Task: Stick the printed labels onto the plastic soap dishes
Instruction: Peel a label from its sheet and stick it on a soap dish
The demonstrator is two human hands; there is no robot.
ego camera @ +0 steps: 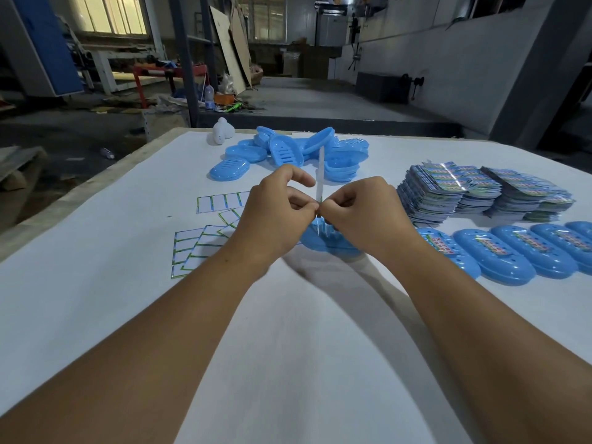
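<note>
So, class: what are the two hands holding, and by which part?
Both the left hand and right hand pinch the bottom end of a label sheet, seen edge-on.

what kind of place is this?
Likely a small factory or workshop packing bench: a heap of blue soap dishes, label stacks, a labelled row, and a bare concrete hall behind.

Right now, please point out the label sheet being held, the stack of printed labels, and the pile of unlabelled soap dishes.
label sheet (320, 174): head view, upright white strip above the fingers.
stack of printed labels (448, 187): head view, top of nearest stack.
pile of unlabelled soap dishes (286, 153): head view, ribbed dish in the middle.
</note>
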